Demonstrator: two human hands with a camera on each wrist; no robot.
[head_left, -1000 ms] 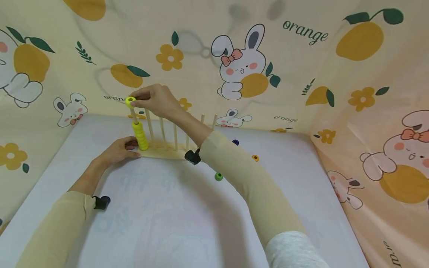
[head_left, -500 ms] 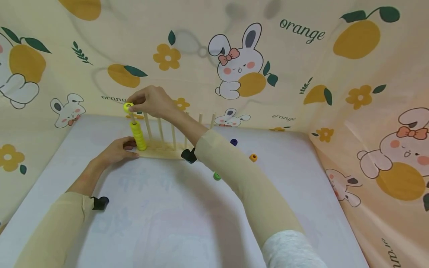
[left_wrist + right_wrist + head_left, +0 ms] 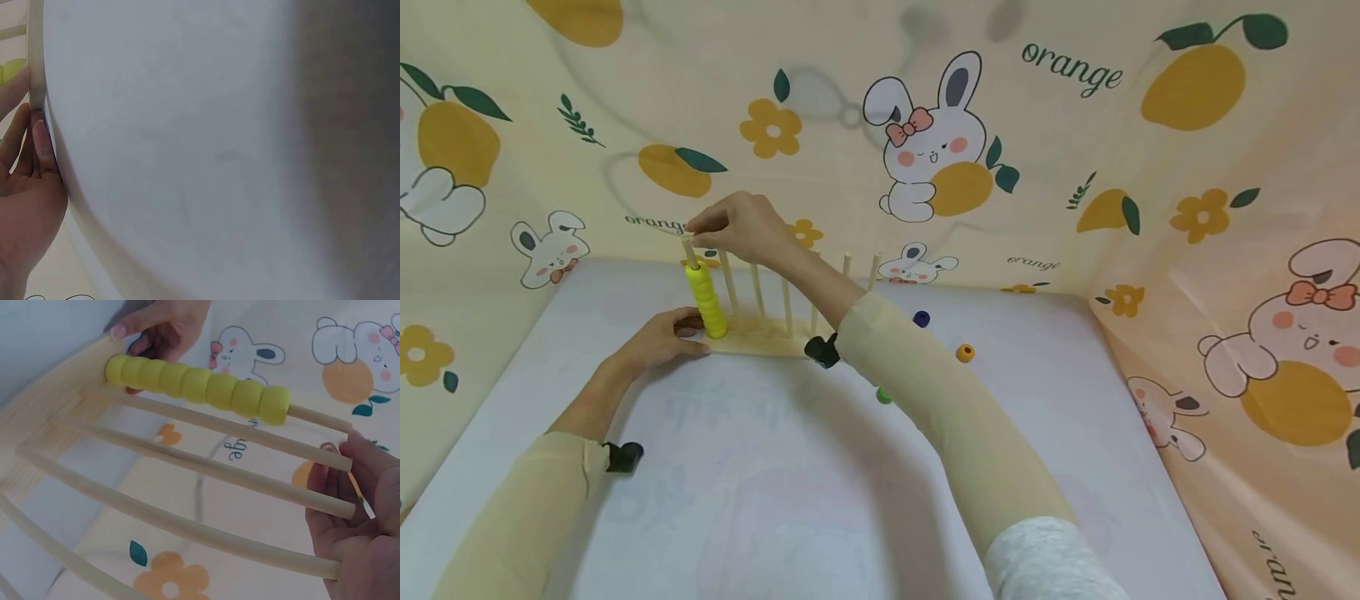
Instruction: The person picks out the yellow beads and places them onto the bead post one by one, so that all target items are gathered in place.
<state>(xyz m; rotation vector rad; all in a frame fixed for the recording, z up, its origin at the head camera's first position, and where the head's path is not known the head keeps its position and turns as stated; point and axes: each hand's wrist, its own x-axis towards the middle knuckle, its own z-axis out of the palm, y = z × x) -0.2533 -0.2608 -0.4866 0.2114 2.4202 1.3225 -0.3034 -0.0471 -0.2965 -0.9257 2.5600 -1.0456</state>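
Observation:
A wooden counting frame has a flat base [image 3: 756,337] with a row of upright pegs. Several yellow beads [image 3: 705,300] are stacked on its leftmost peg, with the bare peg tip [image 3: 319,417] sticking out above them. My right hand [image 3: 748,227] is at that tip, thumb right beside it and no bead between the fingers. At the base's left end my left hand [image 3: 658,342] grips the wood, thumb on the front edge, fingers behind. The left wrist view shows this hand [image 3: 31,212] at the left, mostly cut off. The other visible pegs [image 3: 181,522] carry no beads.
On the white tabletop [image 3: 760,467], right of the frame, lie a dark blue bead [image 3: 921,318], an orange bead [image 3: 966,353] and a green bead [image 3: 883,396] partly covered by the right sleeve. A patterned cloth [image 3: 820,50] hangs behind the table.
A yellow bead held at the peg's top has left my right hand and dropped onto the stack, which is now taller. The left hand keeps its hold on the base.

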